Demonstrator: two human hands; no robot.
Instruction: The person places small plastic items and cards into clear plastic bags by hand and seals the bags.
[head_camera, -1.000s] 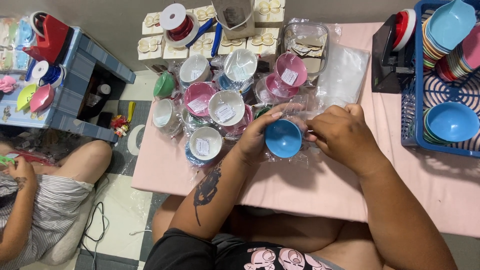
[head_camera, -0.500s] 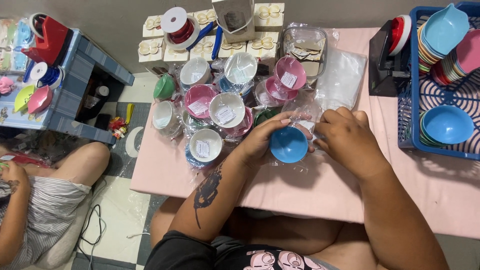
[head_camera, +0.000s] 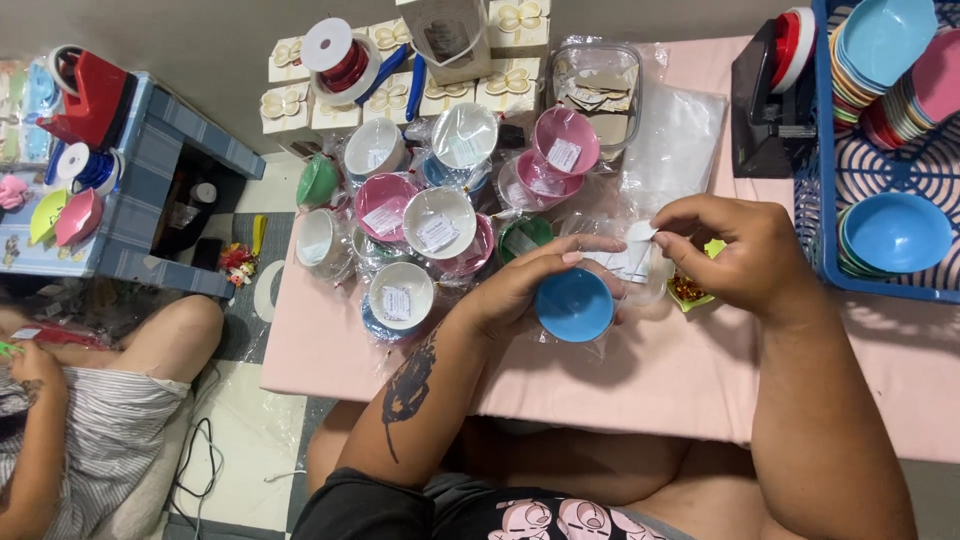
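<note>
My left hand (head_camera: 520, 285) cups a small blue bowl (head_camera: 574, 305) that sits inside a clear plastic bag over the pink table (head_camera: 640, 380). My right hand (head_camera: 735, 250) is just to the right of it and pinches the bag's crinkled top together with a small white paper slip (head_camera: 637, 232). Behind the bowl lies a cluster of several bagged bowls (head_camera: 440, 220) in pink, white, green and blue, each with a white label. A small green dish (head_camera: 692, 292) with reddish bits shows under my right hand.
A blue basket (head_camera: 825, 250) at the right holds stacked blue and pink bowls. A pile of clear bags (head_camera: 672, 140), a clear box, small gift boxes (head_camera: 300, 95) and a red ribbon spool (head_camera: 338, 52) lie at the back. Another person (head_camera: 90, 420) sits on the floor at left.
Both hands and the blue bowl have shifted a little right and toward me. My right hand has lifted off the bowl and now pinches the bag top and paper slip.
</note>
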